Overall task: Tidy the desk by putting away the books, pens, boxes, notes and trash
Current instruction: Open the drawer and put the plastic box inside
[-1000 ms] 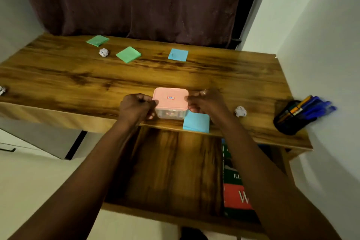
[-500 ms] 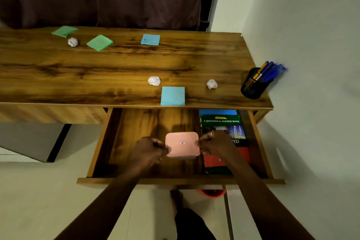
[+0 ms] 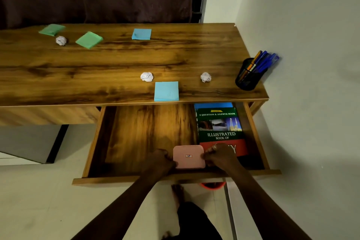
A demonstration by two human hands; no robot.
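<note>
Left hand (image 3: 162, 160) and right hand (image 3: 218, 155) grip the pink box (image 3: 188, 157) inside the drawer (image 3: 136, 138)

We cannot read the small label (image 3: 188, 155) on the pink box (image 3: 183, 162) between our fingers (image 3: 207, 155), and our right hand (image 3: 221, 157) hides most of the last title word on the book (image 3: 219, 128) just beyond them.

You see a glossy wood-grain bench (image 3: 116, 68), smooth pink plastic box (image 3: 188, 156), crumpled paper balls (image 3: 146, 76), black mesh pen holder (image 3: 247, 78), and a glossy book cover (image 3: 220, 128).
</note>
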